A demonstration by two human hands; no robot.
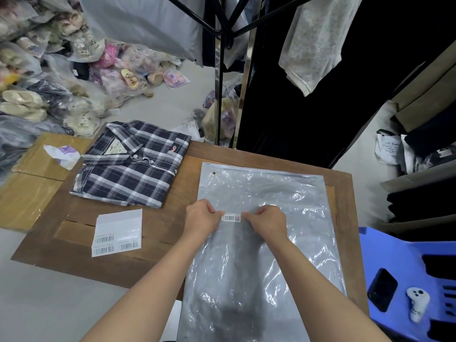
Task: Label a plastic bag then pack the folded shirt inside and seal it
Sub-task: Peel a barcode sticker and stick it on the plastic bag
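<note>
A clear plastic bag lies flat on the wooden table, its zip edge at the far end. A small barcode label sits near the bag's middle. My left hand pinches the label's left end and my right hand pinches its right end, both resting on the bag. The folded plaid shirt lies on the table's far left, collar away from me. A white sheet of barcode labels lies to the left of my left forearm.
A blue plastic stool at right carries a black phone and a white controller. Cardboard boxes sit to the left. Bagged goods are piled on the floor behind. A clothes rack stands past the table.
</note>
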